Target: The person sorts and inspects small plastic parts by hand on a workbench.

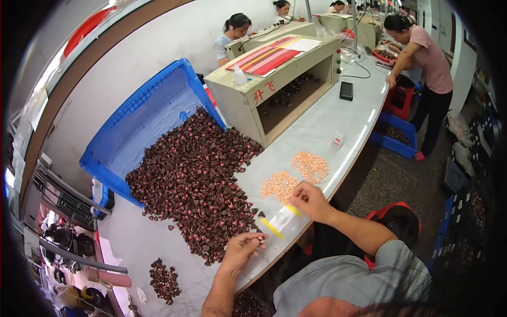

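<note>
My left hand (242, 252) is over the table's near edge, thumb and fingertips closed on a tiny piece too small to make out. Close to its fingers lies the front of a big heap of small dark brown pieces with pink spots (203, 179). My right hand (311, 202) has its fingers pinched together beside two small piles of pale orange bits, the nearer pile (279, 185) and the farther pile (310, 167). What that pinch holds, if anything, is hidden. Between my hands a white strip with yellow tape ends (281, 221) lies on the table.
A blue crate (142, 113) lies tipped behind the heap. A beige box-shaped machine (232, 95) stands beyond, with a black phone-like device (346, 91) to its right. A small group of dark pieces (164, 281) lies front left. A co-worker (430, 58) leans over the table's far right.
</note>
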Available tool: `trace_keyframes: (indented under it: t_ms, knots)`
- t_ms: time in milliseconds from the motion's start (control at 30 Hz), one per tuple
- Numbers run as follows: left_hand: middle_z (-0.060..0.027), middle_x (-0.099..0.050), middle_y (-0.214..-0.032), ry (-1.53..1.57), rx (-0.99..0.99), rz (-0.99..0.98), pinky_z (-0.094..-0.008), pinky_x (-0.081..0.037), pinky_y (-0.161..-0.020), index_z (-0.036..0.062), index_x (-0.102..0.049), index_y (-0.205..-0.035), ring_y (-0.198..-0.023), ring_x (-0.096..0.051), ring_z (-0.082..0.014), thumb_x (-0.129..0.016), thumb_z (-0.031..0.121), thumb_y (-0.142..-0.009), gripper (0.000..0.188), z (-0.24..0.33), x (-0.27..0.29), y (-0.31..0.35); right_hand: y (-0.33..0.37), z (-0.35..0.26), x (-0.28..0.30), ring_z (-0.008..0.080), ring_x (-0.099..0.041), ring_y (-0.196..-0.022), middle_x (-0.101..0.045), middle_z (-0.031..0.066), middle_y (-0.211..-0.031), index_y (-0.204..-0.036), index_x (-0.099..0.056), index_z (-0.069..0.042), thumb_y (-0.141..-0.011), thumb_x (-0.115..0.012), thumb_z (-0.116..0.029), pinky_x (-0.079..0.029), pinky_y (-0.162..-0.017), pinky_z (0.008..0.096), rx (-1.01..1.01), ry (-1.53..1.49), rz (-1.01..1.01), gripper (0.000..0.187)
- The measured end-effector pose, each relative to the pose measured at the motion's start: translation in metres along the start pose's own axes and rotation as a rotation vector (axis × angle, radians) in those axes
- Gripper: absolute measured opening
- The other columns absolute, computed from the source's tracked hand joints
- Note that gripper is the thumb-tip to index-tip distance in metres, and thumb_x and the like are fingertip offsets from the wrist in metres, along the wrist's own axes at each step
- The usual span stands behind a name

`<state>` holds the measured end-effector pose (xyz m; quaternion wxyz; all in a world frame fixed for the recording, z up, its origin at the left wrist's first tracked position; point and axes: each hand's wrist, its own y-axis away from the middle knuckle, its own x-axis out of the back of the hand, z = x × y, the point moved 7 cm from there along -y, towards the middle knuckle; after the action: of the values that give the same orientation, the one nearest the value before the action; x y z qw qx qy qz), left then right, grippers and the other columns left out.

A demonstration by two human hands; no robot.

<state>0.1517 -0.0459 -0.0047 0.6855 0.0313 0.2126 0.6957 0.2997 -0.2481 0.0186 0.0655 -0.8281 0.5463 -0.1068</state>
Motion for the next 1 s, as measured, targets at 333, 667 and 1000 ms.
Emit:
trace_keyframes:
  t_ms: [333, 667, 1000]
  knots:
    - [-0.0127, -0.066, -0.095, -1.532, -0.483, 1.159, -0.0427, -0.044, -0.087, 0.0, -0.062, -0.11, -0.101, -0.057, -0.0324, -0.065, 0.01, -0.083, 0.029, 0.056, 0.157, 0.123, -0.007, 0.036, 0.048, 0.0038, -0.048, -0.054, -0.054, 0.0003, -0.06, -0.084, -0.052, -0.002, -0.086, -0.066, -0.003, -0.038, -0.049, 0.021, 0.212, 0.21, 0.271, 0.014]
    - [-0.0162, -0.064, -0.096, -1.722, -0.535, 1.191, -0.0465, -0.042, -0.087, 0.0016, -0.062, -0.104, -0.105, -0.055, -0.0354, -0.067, 0.013, -0.08, 0.026, 0.037, 0.154, 0.142, -0.01, 0.042, 0.04, 0.0042, -0.046, -0.051, -0.052, 0.0, -0.059, -0.083, -0.053, -0.003, -0.085, -0.067, -0.004, -0.036, -0.047, 0.0217, 0.21, 0.256, 0.229, 0.014]
    - [-0.0096, -0.06, -0.089, -1.561, -0.601, 0.677, -0.0412, -0.045, -0.071, 0.0085, -0.062, -0.089, -0.087, -0.057, -0.0315, -0.077, 0.013, -0.068, 0.027, 0.013, 0.074, 0.105, -0.005, 0.042, 0.035, 0.0149, -0.059, -0.05, -0.058, 0.0071, -0.058, -0.083, -0.057, -0.003, -0.081, -0.069, -0.006, -0.046, -0.048, 0.0277, 0.305, 0.315, 0.264, 0.013]
